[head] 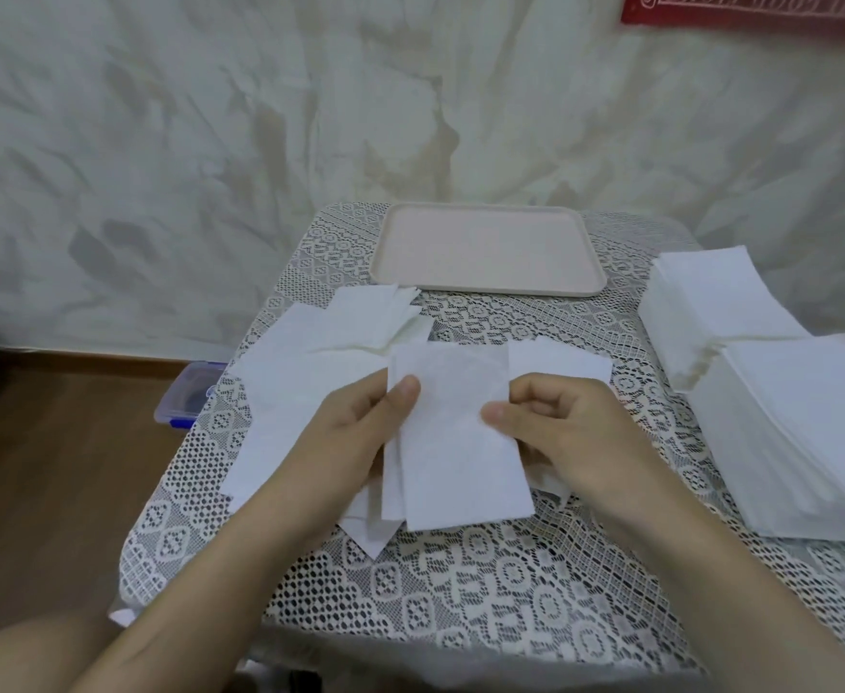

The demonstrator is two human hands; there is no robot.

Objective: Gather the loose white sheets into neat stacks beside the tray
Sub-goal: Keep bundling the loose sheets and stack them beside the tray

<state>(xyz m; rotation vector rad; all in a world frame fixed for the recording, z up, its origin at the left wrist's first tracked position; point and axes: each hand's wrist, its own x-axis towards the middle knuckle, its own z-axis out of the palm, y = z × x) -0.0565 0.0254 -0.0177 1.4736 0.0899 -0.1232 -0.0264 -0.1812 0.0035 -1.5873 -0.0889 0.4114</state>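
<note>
Both your hands pinch a small bundle of white sheets (460,442) above the middle of the worktop (460,592): left hand (360,432) on its left edge, right hand (570,422) on its right, thumbs on top. The tissue looks limp, so grip lightly and square the edges before adding it to a stack. Count: one tray (485,288) at the far edge and two neat stacks to its right — far stack (710,297), near stack (800,422). The loose sheets (310,352) on the left overlap too much to count.

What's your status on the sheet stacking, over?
Left hand, right hand pinching a small sheet bundle. Loose sheets scattered on the left. Far stack and near stack right of tray. No obstruction seen.
</note>
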